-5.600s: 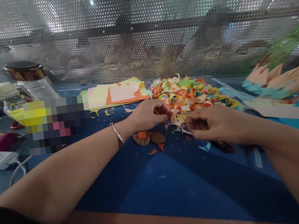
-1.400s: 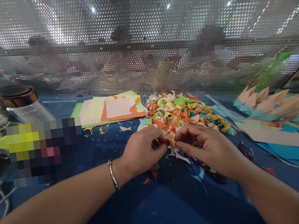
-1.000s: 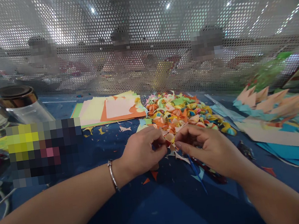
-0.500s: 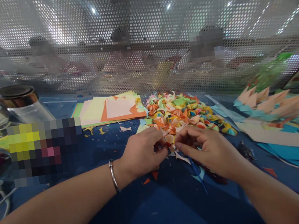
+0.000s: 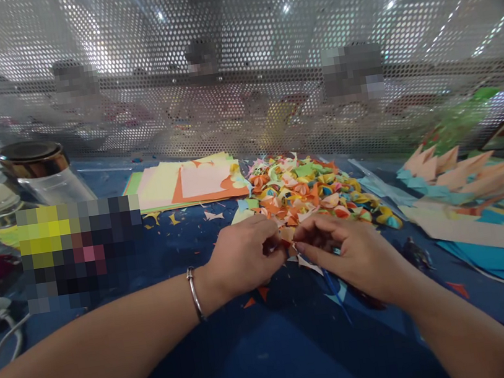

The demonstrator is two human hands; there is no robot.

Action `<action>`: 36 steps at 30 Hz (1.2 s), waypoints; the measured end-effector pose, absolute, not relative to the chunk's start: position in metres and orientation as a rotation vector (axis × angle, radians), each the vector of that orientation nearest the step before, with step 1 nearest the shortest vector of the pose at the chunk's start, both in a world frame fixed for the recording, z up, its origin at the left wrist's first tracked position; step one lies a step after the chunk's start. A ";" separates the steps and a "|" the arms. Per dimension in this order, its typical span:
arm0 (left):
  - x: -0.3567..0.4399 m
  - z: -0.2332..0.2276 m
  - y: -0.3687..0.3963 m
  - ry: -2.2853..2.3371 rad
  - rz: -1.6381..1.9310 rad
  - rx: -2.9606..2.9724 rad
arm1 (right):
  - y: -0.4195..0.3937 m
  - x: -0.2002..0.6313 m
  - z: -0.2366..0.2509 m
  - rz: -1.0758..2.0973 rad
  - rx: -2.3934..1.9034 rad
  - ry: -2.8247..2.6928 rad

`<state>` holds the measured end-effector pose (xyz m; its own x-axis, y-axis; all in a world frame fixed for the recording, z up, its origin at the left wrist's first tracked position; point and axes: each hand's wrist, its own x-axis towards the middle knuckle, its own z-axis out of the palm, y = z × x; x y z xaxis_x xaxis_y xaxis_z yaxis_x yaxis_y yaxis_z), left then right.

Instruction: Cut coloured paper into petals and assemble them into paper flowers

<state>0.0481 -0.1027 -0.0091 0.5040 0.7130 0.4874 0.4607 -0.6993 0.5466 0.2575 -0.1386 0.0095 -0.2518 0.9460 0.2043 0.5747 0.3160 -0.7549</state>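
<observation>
Small orange folded paper piece (image 5: 288, 243) pinched between both hands.
Left hand (image 5: 243, 256) and right hand (image 5: 354, 249) close fingertips on it, above the blue surface (image 5: 279, 348), beside the multicoloured paper heap (image 5: 313, 190). Risk: excess pinch force may tear it.

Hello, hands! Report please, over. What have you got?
Left hand and right hand both pinch one small paper piece. Folded paper pile just behind. Scraps underneath.

One head-worn camera looks forward and down, close over the table (image 5: 274, 348).
</observation>
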 end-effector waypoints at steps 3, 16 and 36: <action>0.048 -0.011 -0.100 0.995 1.036 2.340 | -0.137 0.261 0.008 0.685 -1.345 -1.891; 0.046 -0.007 -0.088 1.235 0.837 2.172 | -0.137 0.265 0.015 0.351 -1.275 -1.646; 0.101 0.022 -0.004 1.529 0.742 2.439 | -0.122 0.279 0.011 0.244 -1.322 -1.528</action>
<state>0.1008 -0.0037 0.0220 0.3509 0.8800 0.3202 0.7961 -0.4604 0.3927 0.2791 -0.1219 0.0106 0.1634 0.8131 0.5588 0.5991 0.3683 -0.7110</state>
